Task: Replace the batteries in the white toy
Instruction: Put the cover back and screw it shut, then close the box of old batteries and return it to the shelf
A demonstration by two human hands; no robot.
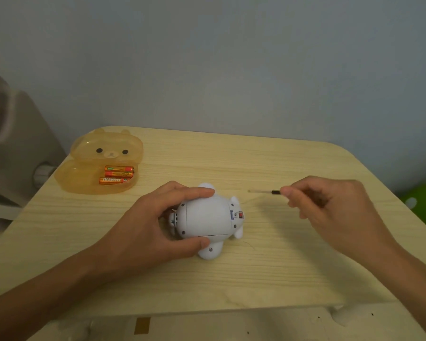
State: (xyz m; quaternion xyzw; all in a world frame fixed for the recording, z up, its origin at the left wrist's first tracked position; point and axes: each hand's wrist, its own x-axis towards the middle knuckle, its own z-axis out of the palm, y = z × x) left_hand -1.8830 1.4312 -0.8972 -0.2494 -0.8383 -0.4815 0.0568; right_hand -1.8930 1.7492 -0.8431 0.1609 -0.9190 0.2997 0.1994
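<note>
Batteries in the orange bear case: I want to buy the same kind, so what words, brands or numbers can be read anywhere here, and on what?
"HUATAI", upside down to the camera: on the nearest battery in the orange bear case.
Other two batteries: print too small to read.
White toy and screwdriver: no text visible.

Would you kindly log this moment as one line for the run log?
left hand: holds toy on table | right hand: pinches screwdriver, tip off toy | batteries: three in open case
</note>
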